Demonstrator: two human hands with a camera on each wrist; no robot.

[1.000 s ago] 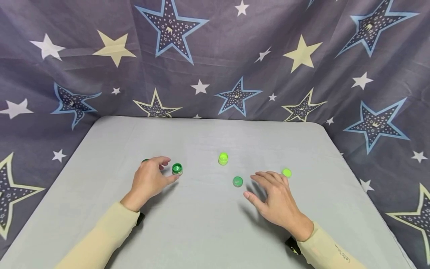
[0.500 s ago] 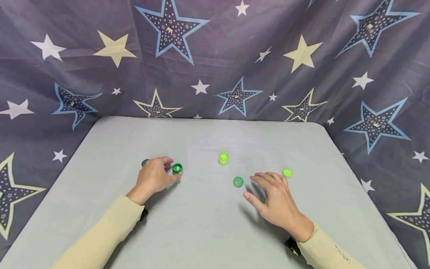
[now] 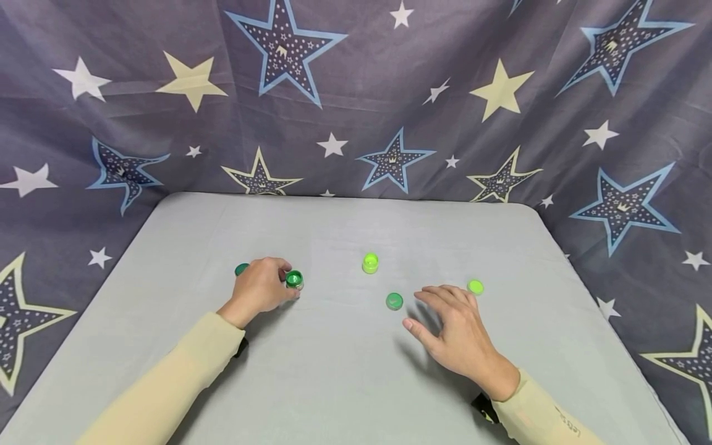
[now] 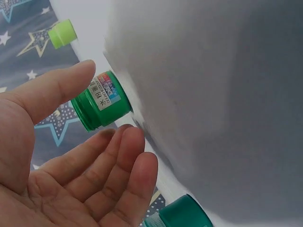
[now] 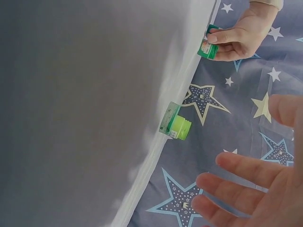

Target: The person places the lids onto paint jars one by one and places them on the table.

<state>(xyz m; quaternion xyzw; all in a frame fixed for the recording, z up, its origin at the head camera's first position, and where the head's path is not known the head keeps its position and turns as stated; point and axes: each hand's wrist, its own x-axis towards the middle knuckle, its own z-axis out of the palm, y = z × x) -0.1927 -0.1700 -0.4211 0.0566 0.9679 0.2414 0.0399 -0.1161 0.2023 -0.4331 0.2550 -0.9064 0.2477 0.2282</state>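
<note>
Over grey cloth (image 3: pixel 334 371), the left hand (image 3: pixel 259 288) brackets a green jar (image 3: pixel 294 280), grip unclear; the right hand (image 3: pixel 457 330) hovers, relaxed.

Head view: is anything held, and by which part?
Left hand brackets the open dark green jar at its sides; a grip cannot be confirmed. Right hand holds nothing.
</note>
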